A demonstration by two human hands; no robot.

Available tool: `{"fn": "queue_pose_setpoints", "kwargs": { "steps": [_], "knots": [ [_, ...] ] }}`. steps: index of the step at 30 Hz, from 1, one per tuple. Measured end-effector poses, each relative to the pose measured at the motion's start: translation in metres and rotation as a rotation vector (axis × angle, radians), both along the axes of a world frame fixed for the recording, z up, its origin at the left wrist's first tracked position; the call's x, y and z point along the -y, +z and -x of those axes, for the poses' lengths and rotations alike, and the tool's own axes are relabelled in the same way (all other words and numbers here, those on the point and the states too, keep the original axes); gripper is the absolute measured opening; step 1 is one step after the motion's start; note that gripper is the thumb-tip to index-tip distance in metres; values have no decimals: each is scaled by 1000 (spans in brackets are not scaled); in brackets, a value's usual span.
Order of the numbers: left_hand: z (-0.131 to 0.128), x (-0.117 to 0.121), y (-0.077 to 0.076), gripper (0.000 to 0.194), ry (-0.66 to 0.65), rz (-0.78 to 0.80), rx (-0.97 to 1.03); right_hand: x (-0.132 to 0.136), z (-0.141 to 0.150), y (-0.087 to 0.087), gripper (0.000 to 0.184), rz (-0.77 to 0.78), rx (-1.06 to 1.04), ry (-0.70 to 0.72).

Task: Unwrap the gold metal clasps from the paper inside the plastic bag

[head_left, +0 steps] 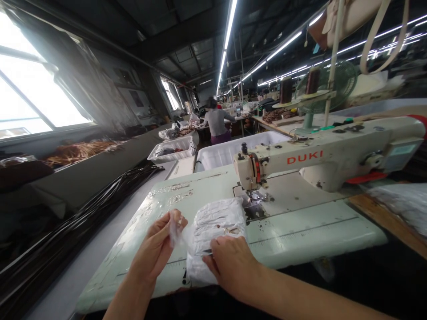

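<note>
- Left hand (153, 251): its fingers (176, 218) are closed in a pinch on a torn wisp of clear plastic film (175, 234), which is joined to the packet.
- Right hand (231, 266): its fingers (218, 243) lie slightly curled on the near part of the packet. From this view I can't tell whether they are gripping it or only pressing down.
- White plastic-wrapped packet (213, 233): crumpled and lying on the desk between both hands, just in front of the sewing machine's needle area. A small gold-coloured metal piece (230, 230) shows on it.
- Desk (310, 233): pale green sewing table with a worn, scuffed surface, and a ruled line runs along its front part.
- Sewing machine (320, 160): cream industrial model with red DUKI lettering, set into the desk. Its presser foot (255, 194) stands beyond the packet.
- Thread cones (286, 91) stand on a stand above the machine, beside a green fan (325, 86).
- Two white plastic bins (240, 149) sit beyond the desk.
- Long glossy black strips (83, 213) lie on a grey bench (100, 173) to the left, under a bright window (33, 84).
- A co-worker (216, 122) sits further down the room, back turned.
</note>
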State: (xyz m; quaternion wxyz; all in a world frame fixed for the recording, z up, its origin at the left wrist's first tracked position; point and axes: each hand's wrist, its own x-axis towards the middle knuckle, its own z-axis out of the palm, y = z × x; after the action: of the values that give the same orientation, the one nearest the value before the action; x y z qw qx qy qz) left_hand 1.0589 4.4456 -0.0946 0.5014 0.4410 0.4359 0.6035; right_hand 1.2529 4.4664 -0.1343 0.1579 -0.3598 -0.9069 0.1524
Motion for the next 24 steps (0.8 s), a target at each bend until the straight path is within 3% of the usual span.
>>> {"fn": "queue_pose_setpoints", "kwargs": {
  "steps": [3,6,13,19,24],
  "knots": [
    [9,-1,-1,11,-17,-13,50,-17,-5,-5,25,-105,-60,-24],
    [7,0,1,16,-53,-12,29,-48,5,1,24,-219,-22,57],
    [0,3,9,19,-46,30,-11,-114,40,23,33,-403,200,531],
    [-9,6,16,23,-36,47,-45,-124,67,31,31,-468,257,875],
    [-11,19,17,28,29,36,-86,-120,62,40,33,-437,290,940]
  ]
}}
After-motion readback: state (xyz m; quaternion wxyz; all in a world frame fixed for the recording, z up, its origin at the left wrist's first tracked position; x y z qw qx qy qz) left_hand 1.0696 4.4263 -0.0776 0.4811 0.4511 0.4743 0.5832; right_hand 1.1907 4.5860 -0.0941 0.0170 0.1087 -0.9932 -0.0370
